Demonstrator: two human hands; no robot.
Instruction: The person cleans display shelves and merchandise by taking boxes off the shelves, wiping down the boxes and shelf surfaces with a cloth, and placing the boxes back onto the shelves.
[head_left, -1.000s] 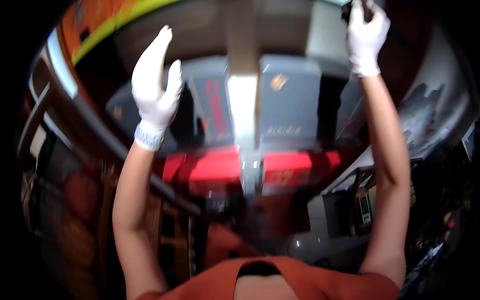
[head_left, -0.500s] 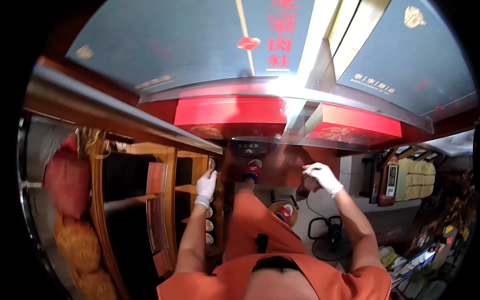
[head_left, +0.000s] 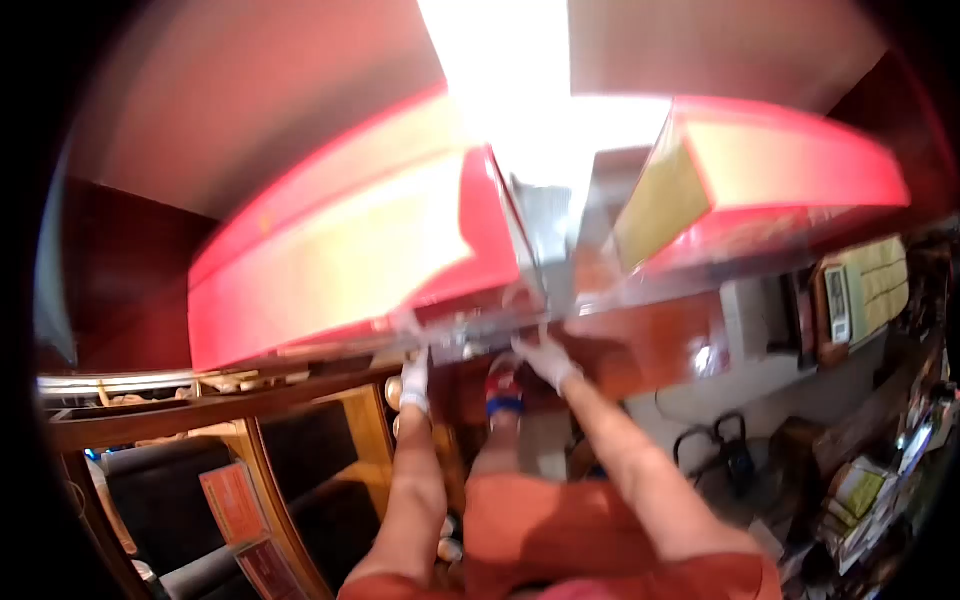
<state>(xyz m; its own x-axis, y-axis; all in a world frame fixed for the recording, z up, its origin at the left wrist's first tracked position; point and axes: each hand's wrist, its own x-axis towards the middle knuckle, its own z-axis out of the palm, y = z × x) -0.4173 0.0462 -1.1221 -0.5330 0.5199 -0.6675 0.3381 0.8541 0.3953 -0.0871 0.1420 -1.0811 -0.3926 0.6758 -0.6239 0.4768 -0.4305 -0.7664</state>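
My left hand [head_left: 414,382], in a white glove, reaches up to the lower front edge of a large red box [head_left: 340,260]. Its fingertips are smeared by motion, so I cannot tell whether they grip anything. My right hand [head_left: 548,362], also gloved, is just below the shelf's front edge, right of the left hand, its fingers spread and no object visible in it. Between the two hands a small dark box [head_left: 470,345] shows, partly blurred. A second red box [head_left: 790,165] with a gold side stands farther right on the shelf.
Bright light glares between the red boxes. A wooden cabinet [head_left: 375,425] with compartments stands at left. My red shoe [head_left: 503,380] rests on a reddish-brown surface [head_left: 650,350]. At right are a black-framed floor item [head_left: 735,450] and a yellowish cushioned seat [head_left: 878,285].
My view has risen closer to the red boxes, and the dark blue boxes above are out of view. My right hand has moved left towards my left hand; the dark thing by it no longer shows.
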